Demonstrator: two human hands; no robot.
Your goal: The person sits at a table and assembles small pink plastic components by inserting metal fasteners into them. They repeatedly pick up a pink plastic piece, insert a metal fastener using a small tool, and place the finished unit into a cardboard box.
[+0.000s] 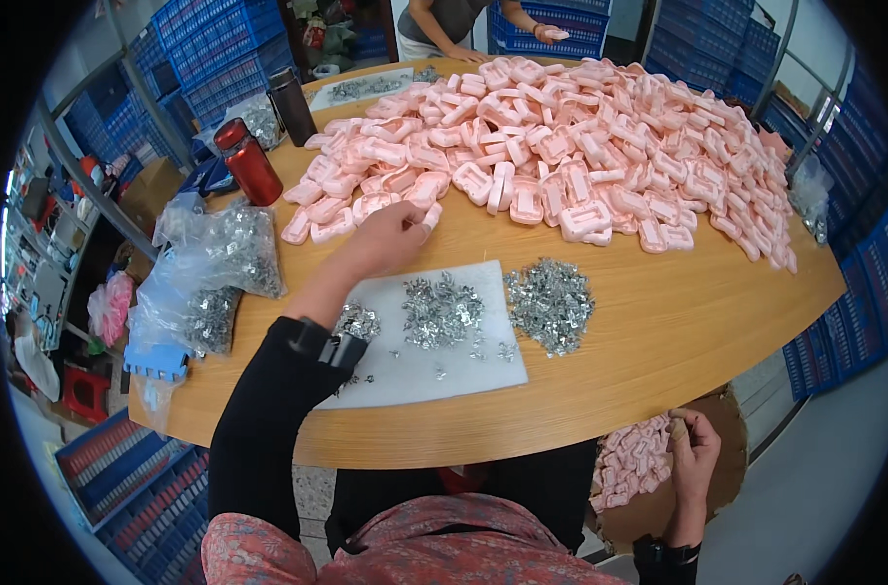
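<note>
My left hand (390,239) reaches across to the near left edge of a large heap of pale pink plastic shells (571,146). Its fingers are closed on one pink shell (431,216). Down at the right, beyond the table edge, my right hand (694,453) is over a round-edged brown container (725,458) with pink shells (631,463) inside. The right fingers are curled together; whatever they may hold is hidden. Under my left forearm lies a white foam sheet (483,375) with small silvery metal pieces (442,312) on it. Another pile of metal pieces (549,305) sits beside the sheet.
Clear bags of metal pieces (239,249), a red flask (247,164) and a dark tumbler (291,107) stand along the left of the wooden table (658,322). Across it, another person (454,24) holds a pink shell. Blue crates (215,58) are stacked around.
</note>
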